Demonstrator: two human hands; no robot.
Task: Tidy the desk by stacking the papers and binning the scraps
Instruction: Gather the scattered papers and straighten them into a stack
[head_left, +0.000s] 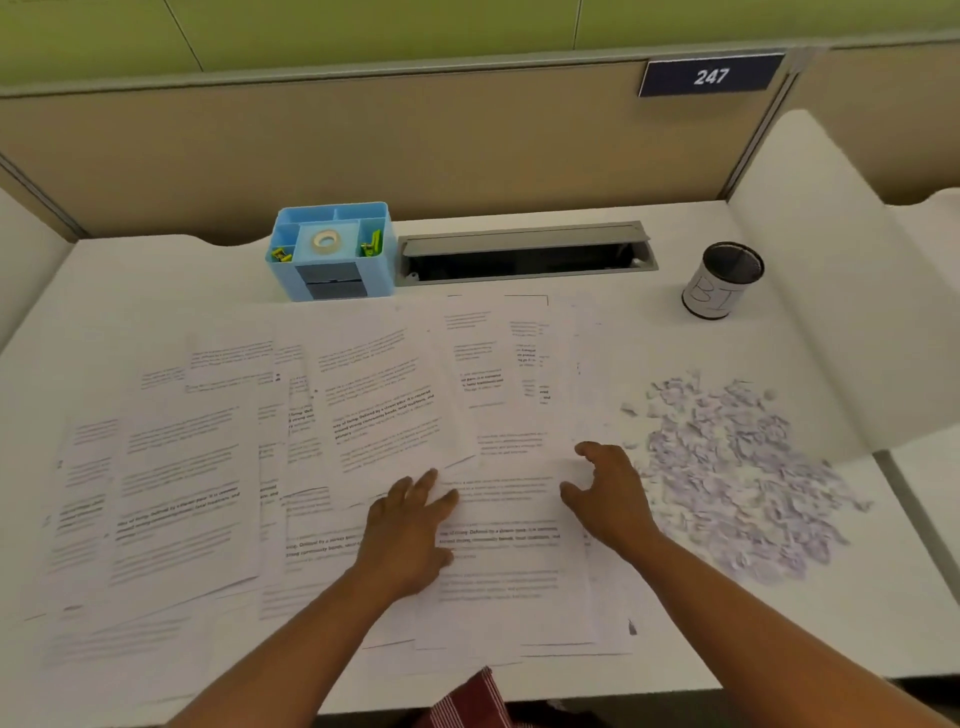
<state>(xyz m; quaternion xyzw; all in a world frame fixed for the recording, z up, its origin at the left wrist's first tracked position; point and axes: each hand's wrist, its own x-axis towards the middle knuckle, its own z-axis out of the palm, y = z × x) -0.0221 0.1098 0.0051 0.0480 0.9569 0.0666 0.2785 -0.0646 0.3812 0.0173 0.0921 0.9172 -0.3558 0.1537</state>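
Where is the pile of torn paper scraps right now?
In the head view, the pile of pale torn paper scraps lies on the white desk's right side, just right of the right hand and nearer than the black mesh cup.

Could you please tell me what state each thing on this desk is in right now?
papers: spread loose, overlapping, not stacked
scraps: scattered heap on the desk, not binned
bin: upright, open-topped
organiser: upright, holding a tape roll and clips
cable hatch: lid open
left hand: open, fingers flat on the papers
right hand: open, fingers loosely curled over the papers
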